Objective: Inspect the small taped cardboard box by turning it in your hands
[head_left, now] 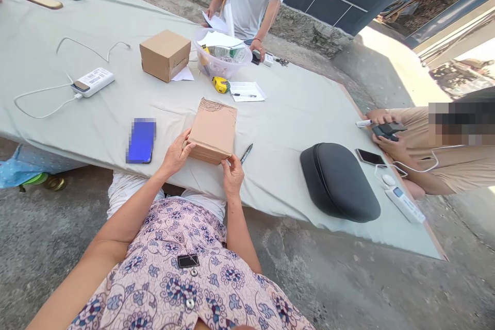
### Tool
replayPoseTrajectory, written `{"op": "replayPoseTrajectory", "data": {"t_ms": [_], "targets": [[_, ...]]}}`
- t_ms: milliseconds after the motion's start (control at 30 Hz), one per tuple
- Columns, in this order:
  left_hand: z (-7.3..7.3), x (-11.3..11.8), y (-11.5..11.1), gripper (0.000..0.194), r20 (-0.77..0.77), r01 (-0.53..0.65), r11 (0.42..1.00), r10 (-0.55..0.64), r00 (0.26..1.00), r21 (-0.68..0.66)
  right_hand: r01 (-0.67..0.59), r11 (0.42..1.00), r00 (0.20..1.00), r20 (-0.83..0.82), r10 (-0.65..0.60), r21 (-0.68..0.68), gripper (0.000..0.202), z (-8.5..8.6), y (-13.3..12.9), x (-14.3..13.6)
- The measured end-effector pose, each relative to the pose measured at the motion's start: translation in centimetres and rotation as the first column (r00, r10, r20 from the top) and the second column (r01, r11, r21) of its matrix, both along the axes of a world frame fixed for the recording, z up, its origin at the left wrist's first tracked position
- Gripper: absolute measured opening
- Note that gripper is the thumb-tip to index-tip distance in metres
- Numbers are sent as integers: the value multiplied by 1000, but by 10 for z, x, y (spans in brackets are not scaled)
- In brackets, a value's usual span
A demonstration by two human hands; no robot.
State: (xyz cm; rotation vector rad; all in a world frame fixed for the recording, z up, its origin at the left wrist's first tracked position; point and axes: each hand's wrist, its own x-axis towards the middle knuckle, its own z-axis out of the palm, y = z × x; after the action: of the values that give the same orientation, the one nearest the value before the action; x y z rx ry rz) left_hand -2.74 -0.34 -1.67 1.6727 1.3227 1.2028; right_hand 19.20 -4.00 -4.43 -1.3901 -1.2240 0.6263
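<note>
A small brown cardboard box (214, 126) sits near the table's front edge, with dark scribbled lines along its far top edge. My left hand (178, 153) grips its near left side, thumb and fingers against the cardboard. At the near right corner, my right hand (232, 175) holds the box with thumb and fingers. Just right of that hand lies a dark pen (246, 153). A phone with a blurred blue screen (141, 141) rests to the left of my left hand.
Beyond the box are a tape measure (220, 84), a paper with a pen (247, 91), a larger carton (165, 55) and a filled plastic basin (224, 56). A black case (340, 181) stands right; a white power bank (93, 82) with cables lies left. Two people are at the table.
</note>
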Motion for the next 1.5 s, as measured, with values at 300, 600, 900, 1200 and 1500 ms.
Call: {"op": "replayPoseTrajectory", "data": {"t_ms": [300,600,900,1200,1500], "targets": [[-7,-18,6,39,93,32,991,-20,995,-132,71,995,988,143,-61,-69,38,-1,-3,-3],[-9,-17,3,19,-282,-95,985,52,958,-142,113,974,924,381,-31,-196,27,-8,-2,0],[-12,-5,0,5,-473,-191,978,128,872,-87,167,971,860,507,-59,-170,17,-13,3,-4],[-5,0,-5,7,-505,-166,984,112,856,-64,148,980,922,377,-88,-134,24,-5,-2,-6],[8,19,-20,53,-189,-192,972,216,958,135,234,971,951,198,-239,50,61,26,-12,-17]]}}
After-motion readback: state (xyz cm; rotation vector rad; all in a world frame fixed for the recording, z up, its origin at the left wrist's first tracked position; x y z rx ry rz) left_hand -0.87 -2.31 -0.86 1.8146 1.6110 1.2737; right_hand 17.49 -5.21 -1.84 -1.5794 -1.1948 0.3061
